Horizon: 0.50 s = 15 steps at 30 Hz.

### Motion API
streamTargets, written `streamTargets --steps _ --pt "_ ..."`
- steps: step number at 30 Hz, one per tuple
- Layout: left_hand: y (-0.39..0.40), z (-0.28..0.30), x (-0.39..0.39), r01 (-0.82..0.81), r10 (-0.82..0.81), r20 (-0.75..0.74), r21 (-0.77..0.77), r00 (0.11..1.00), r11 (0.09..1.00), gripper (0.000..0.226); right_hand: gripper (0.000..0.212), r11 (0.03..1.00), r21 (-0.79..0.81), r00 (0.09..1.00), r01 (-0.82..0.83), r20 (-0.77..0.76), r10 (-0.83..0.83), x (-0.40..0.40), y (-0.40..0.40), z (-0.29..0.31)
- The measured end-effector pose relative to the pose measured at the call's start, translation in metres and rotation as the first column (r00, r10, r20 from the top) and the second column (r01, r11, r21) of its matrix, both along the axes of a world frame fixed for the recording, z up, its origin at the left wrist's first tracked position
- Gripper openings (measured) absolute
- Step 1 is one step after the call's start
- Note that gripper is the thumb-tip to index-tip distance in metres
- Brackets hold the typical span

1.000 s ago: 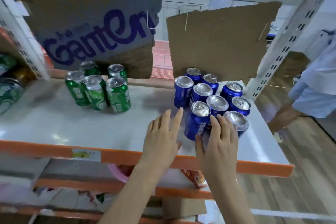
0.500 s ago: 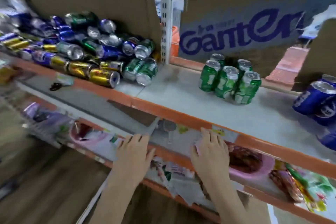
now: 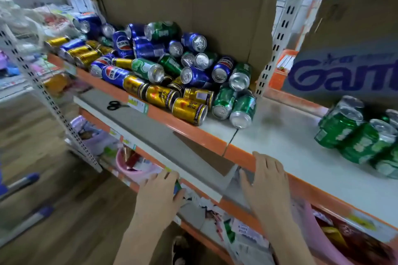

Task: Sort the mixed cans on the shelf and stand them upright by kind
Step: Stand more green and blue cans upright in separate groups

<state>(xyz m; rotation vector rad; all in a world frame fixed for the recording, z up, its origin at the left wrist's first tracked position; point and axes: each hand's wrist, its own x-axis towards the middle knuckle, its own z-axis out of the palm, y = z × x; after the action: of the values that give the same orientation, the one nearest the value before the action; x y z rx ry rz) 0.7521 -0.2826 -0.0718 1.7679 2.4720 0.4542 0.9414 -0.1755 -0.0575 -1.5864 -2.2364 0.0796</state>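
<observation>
1. cans of three kinds lie jumbled on their sides in a pile [image 3: 163,75] on the left stretch of the shelf [image 3: 280,146], against a tall cardboard sheet [image 3: 193,6] at the back.
2. gold cans [image 3: 189,111] sit along the front of the pile by the orange shelf edge [image 3: 193,129]; blue cans [image 3: 195,42] and green ones are mixed behind and on top.
3. two green cans [image 3: 234,105] lie side by side at the right end of the pile, ends facing forward.
4. farther right, well apart from the pile, a cluster of upright green cans [image 3: 357,135] stands on the same shelf, in front of a printed cardboard box [image 3: 344,71].
5. left hand [image 3: 159,193] is open, fingers spread, empty, held in front of the lower shelf [image 3: 150,131].
6. right hand [image 3: 263,180] is open too, holding nothing, fingertips [image 3: 258,157] at the orange front edge of the can shelf; whether they touch it is unclear.
7. scissors [image 3: 115,105] lie on the lower shelf, below the pile.
8. pink tub [image 3: 133,168] sits on a shelf further down, left of the left hand.
</observation>
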Motion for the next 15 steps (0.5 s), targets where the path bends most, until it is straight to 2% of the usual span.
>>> streamTargets --steps 3,8,15 --pt "0.029 0.010 -0.034 -0.010 0.010 -0.047 0.003 0.999 1.000 0.032 0.046 0.994 0.109 0.995 -0.007 -0.094 0.017 -0.038 0.032 0.002" --pt "0.083 0.032 -0.113 -0.049 0.055 -0.103 0.058 0.993 0.997 0.039 0.037 0.984 0.176 0.975 -0.022 -0.214 0.060 -0.109 0.094 0.024" --pt "0.144 0.069 -0.197 -0.052 0.086 -0.132 0.242 0.988 0.969 0.028 0.037 0.972 0.215 0.962 -0.092 -0.235 0.143 -0.187 0.162 0.048"
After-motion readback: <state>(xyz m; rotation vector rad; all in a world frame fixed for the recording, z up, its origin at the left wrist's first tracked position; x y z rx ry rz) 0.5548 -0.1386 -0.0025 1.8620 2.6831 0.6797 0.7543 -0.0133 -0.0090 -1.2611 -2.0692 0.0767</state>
